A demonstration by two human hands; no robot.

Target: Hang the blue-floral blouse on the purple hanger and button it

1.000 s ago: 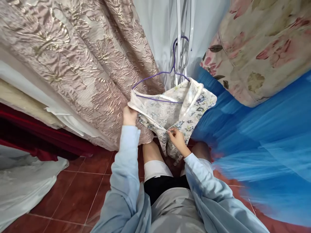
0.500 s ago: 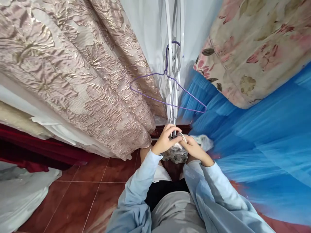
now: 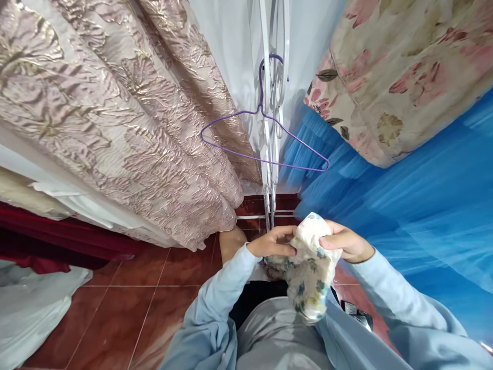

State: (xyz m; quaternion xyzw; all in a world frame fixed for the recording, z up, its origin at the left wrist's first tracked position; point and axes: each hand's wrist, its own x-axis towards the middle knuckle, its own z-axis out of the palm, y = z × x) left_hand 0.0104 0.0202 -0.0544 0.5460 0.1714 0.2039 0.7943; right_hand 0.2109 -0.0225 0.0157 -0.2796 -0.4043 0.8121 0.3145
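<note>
One floral garment (image 3: 311, 272), pale with blue and yellow print, bunched up and held above the person's lap, between the two hands. Right hand (image 3: 346, 242): closed in a pinch on the upper right edge of the cloth, thumb on the near face, fingers behind. Left hand (image 3: 274, 242): at the left edge of the cloth, thumb and fingers slightly parted, tips at the fabric; cannot tell whether it grips. Forward of the hands and apart from them, a purple hanger (image 3: 261, 109) hangs in front of white metal bars (image 3: 286, 36). Left side: pink-and-gold textured fabric (image 3: 154, 149), then dark red cloth (image 3: 50, 231) farther out. Right side: blue tulle (image 3: 404, 231), with a beige flower-print fabric (image 3: 400, 87) above it. Below: red tiled floor (image 3: 127, 308) with pale joint lines.
</note>
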